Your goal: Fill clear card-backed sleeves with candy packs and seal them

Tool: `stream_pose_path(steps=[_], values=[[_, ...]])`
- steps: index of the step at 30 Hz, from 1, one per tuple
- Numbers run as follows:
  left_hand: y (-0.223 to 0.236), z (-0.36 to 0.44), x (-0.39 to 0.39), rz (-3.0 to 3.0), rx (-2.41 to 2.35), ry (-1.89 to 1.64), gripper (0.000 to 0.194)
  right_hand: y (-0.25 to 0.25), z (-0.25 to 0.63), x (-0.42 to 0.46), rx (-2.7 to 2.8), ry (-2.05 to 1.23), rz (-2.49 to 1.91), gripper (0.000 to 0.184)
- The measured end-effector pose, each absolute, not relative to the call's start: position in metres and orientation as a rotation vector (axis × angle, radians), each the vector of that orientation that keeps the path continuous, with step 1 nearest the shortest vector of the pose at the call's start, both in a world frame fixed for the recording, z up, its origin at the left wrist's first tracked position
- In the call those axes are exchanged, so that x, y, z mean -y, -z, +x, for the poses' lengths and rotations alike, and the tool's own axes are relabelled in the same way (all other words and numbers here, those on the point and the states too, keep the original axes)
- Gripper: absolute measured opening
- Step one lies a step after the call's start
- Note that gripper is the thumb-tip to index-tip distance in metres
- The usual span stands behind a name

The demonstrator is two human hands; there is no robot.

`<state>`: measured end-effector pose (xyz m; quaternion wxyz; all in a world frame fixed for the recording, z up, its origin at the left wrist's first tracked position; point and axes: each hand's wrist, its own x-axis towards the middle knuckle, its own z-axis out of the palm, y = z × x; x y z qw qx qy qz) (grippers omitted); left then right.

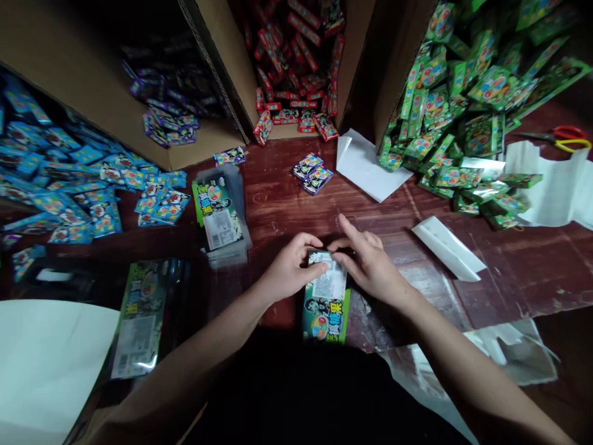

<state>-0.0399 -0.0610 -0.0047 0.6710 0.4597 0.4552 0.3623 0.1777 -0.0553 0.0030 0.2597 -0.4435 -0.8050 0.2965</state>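
My left hand (pixel 290 269) and my right hand (pixel 368 262) meet at the top edge of a green printed plastic bag (pixel 325 306) lying at the near edge of the dark red table (pixel 509 272). Both hands pinch the bag's top, by its white label. The right index finger sticks out forward. Two purple small packets (pixel 312 172) lie on the table just beyond the hands.
A stack of similar bags (pixel 217 213) lies at left, another bag (pixel 139 321) near left. Blue packets (pixel 69 179) are heaped at left, purple (pixel 167 117) and red ones (pixel 296 74) in cardboard boxes, green ones (pixel 463 111) at right. Red scissors (pixel 563 137) and white papers (pixel 370 164) lie at right.
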Motion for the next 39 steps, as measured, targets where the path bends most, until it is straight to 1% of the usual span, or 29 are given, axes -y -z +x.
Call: stream_pose_path(steps=[3,6,8,10,11,12,13,15,16,18,19,22,24,26,29,33,36,39], values=[[0.002,-0.063,0.056,0.848,-1.146,-1.078,0.043,0.0,0.185,0.064,1.817,-0.903,-1.212,0.076],[0.0,-0.077,0.058,0.57,-1.176,-1.405,0.059,0.008,0.182,0.083,1.353,-0.999,-1.237,0.078],[0.001,-0.075,0.068,0.474,-1.137,-1.475,0.07,0.013,0.171,0.094,1.172,-1.087,-1.246,0.081],[0.004,-0.069,0.082,0.47,-1.112,-1.444,0.072,0.016,0.16,0.098,1.048,-1.065,-1.254,0.08],[0.005,-0.066,0.09,0.502,-1.116,-1.403,0.07,0.016,0.157,0.098,1.006,-1.011,-1.259,0.078],[0.006,-0.065,0.097,0.566,-1.139,-1.345,0.064,0.015,0.157,0.095,0.985,-0.952,-1.266,0.077],[0.007,-0.065,0.102,0.666,-1.175,-1.271,0.053,0.014,0.16,0.092,0.993,-0.915,-1.274,0.076],[0.008,-0.067,0.108,0.901,-1.233,-1.097,0.029,0.012,0.171,0.085,1.113,-0.948,-1.268,0.078],[0.007,-0.068,0.108,0.997,-1.236,-1.013,0.025,0.011,0.177,0.081,1.213,-1.0,-1.25,0.08],[0.007,-0.066,0.106,1.108,-1.169,-0.902,0.028,0.011,0.183,0.077,1.431,-1.083,-1.189,0.083],[0.008,-0.063,0.104,1.131,-1.117,-0.879,0.034,0.011,0.184,0.076,1.513,-1.085,-1.165,0.085],[0.011,-0.054,0.103,1.195,-1.013,-0.868,0.055,0.016,0.176,0.08,1.596,-0.957,-1.18,0.088],[0.014,-0.053,0.105,1.212,-0.998,-0.853,0.06,0.02,0.171,0.085,1.627,-0.844,-1.217,0.087],[0.016,-0.055,0.11,1.201,-0.992,-0.817,0.061,0.022,0.169,0.091,1.707,-0.789,-1.234,0.085],[0.016,-0.063,0.111,1.182,-0.981,-0.734,0.051,0.026,0.171,0.099,1.792,-0.873,-1.236,0.083],[0.013,-0.066,0.101,1.17,-1.123,-0.728,0.021,0.036,0.168,0.11,1.704,-1.007,-1.213,0.085],[0.015,-0.063,0.095,1.122,-1.169,-0.81,0.016,0.046,0.161,0.116,1.484,-1.092,-1.183,0.088],[0.017,-0.056,0.096,1.046,-1.135,-0.883,0.015,0.048,0.159,0.118,1.387,-1.234,-1.124,0.084]])
